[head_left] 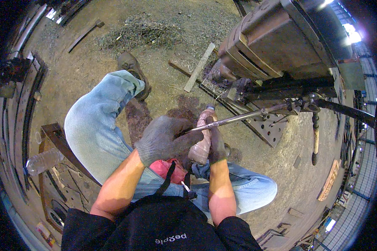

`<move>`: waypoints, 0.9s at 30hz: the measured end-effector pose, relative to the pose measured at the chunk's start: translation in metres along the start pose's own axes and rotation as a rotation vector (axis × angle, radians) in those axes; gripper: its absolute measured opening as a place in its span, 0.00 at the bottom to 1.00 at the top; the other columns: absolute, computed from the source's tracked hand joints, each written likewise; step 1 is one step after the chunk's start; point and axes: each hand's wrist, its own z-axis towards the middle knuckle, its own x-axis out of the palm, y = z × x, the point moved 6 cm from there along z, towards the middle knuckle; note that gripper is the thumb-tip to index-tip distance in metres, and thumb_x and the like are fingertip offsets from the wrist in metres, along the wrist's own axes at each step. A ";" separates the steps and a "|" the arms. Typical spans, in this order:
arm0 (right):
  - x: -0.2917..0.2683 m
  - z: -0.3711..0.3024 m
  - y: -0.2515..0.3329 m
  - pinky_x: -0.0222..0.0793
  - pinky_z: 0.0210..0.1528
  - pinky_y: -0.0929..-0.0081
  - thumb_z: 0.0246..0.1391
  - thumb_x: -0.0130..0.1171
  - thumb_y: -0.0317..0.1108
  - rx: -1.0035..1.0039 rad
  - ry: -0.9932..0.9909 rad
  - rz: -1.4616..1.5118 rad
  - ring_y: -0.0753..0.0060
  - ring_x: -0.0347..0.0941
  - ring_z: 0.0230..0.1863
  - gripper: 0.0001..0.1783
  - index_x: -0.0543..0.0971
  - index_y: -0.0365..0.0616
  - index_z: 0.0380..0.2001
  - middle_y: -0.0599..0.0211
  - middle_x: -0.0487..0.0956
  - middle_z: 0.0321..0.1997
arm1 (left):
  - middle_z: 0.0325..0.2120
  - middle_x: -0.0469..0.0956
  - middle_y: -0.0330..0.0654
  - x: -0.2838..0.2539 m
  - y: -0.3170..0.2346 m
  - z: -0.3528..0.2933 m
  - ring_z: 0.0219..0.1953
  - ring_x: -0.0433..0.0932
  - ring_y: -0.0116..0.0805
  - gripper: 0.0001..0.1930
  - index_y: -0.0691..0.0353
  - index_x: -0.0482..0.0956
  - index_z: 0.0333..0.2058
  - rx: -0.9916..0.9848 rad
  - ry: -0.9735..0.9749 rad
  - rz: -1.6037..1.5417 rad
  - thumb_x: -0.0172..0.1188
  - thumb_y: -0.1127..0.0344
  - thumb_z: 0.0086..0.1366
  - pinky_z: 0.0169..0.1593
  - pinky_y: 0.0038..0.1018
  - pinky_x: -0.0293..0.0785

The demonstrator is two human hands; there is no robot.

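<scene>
My left hand, in a dark grey knit glove, is closed around the near end of a long metal rod. The rod runs right to a jointed fitting on a machine. My right hand, gloved too, grips a clear plastic bottle with a brownish, dirty look. The bottle leans away from me, its capped end pointing at the machine's base. A thin pale streak shows just past the cap; I cannot tell whether it is liquid. The rod passes over the bottle.
A large rusty metal housing stands at the far right, with a perforated plate below it. Metal shavings lie heaped on the floor beside a hammer. An empty-looking bottle and steel pieces lie at my left.
</scene>
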 end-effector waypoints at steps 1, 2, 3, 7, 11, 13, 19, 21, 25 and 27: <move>-0.005 0.002 -0.003 0.68 0.52 0.76 0.73 0.49 0.50 0.011 0.006 0.011 0.79 0.69 0.49 0.21 0.73 0.50 0.59 0.75 0.74 0.49 | 0.22 0.78 0.55 -0.001 -0.002 0.000 0.27 0.80 0.58 0.24 0.59 0.84 0.33 0.004 0.005 -0.003 0.62 0.39 0.63 0.29 0.45 0.73; -0.011 0.005 -0.007 0.68 0.51 0.75 0.72 0.50 0.50 0.032 -0.006 0.060 0.78 0.69 0.48 0.21 0.73 0.50 0.58 0.75 0.74 0.48 | 0.22 0.78 0.55 -0.001 -0.004 0.000 0.27 0.80 0.58 0.24 0.59 0.84 0.32 0.008 0.010 -0.006 0.62 0.40 0.63 0.29 0.45 0.73; -0.017 0.009 -0.011 0.69 0.50 0.75 0.72 0.50 0.50 0.053 -0.019 0.108 0.78 0.70 0.47 0.21 0.74 0.50 0.58 0.75 0.75 0.47 | 0.22 0.78 0.55 0.000 -0.003 0.000 0.27 0.80 0.58 0.25 0.59 0.84 0.32 0.018 0.008 -0.007 0.62 0.39 0.63 0.29 0.45 0.73; -0.013 0.009 -0.012 0.71 0.47 0.74 0.71 0.52 0.51 0.071 -0.009 0.165 0.77 0.71 0.44 0.20 0.75 0.51 0.55 0.75 0.77 0.44 | 0.22 0.78 0.55 0.003 0.006 0.001 0.27 0.80 0.58 0.25 0.59 0.84 0.32 0.001 -0.013 0.000 0.62 0.39 0.63 0.30 0.45 0.73; -0.019 0.018 -0.015 0.71 0.49 0.74 0.70 0.54 0.51 0.021 -0.045 0.166 0.76 0.72 0.45 0.21 0.76 0.49 0.55 0.74 0.77 0.44 | 0.22 0.78 0.55 -0.003 -0.002 -0.004 0.27 0.80 0.59 0.25 0.59 0.83 0.32 0.006 -0.003 -0.014 0.62 0.38 0.62 0.30 0.46 0.74; -0.057 0.030 -0.026 0.71 0.54 0.74 0.68 0.55 0.52 -0.013 -0.030 0.113 0.74 0.72 0.49 0.25 0.75 0.46 0.57 0.71 0.78 0.48 | 0.22 0.78 0.55 0.005 0.004 0.001 0.27 0.80 0.59 0.25 0.59 0.83 0.32 0.007 0.034 0.000 0.62 0.39 0.62 0.31 0.46 0.74; -0.033 0.024 -0.013 0.72 0.54 0.74 0.66 0.58 0.54 -0.055 0.075 0.081 0.74 0.73 0.51 0.29 0.75 0.44 0.59 0.71 0.78 0.50 | 0.22 0.78 0.55 0.003 0.002 0.000 0.26 0.79 0.59 0.24 0.58 0.84 0.33 0.053 0.001 -0.044 0.62 0.40 0.63 0.30 0.45 0.73; -0.013 0.016 -0.007 0.72 0.47 0.77 0.69 0.55 0.48 -0.024 -0.012 0.102 0.78 0.73 0.44 0.17 0.77 0.48 0.51 0.74 0.76 0.43 | 0.22 0.78 0.55 0.002 0.005 -0.001 0.26 0.79 0.59 0.24 0.58 0.84 0.33 0.021 0.007 -0.048 0.62 0.40 0.63 0.30 0.44 0.73; -0.006 0.012 -0.007 0.72 0.44 0.79 0.71 0.54 0.45 0.041 -0.081 0.176 0.80 0.73 0.40 0.13 0.77 0.49 0.48 0.77 0.75 0.40 | 0.22 0.78 0.55 0.000 0.003 0.001 0.26 0.80 0.58 0.24 0.58 0.84 0.33 0.026 0.017 0.000 0.62 0.39 0.63 0.30 0.44 0.73; -0.017 0.012 -0.009 0.72 0.50 0.76 0.67 0.56 0.51 0.016 -0.082 0.056 0.76 0.74 0.45 0.22 0.77 0.46 0.53 0.72 0.78 0.46 | 0.22 0.78 0.54 0.001 0.001 0.001 0.26 0.80 0.57 0.25 0.58 0.84 0.33 0.010 0.025 0.017 0.61 0.39 0.63 0.30 0.44 0.73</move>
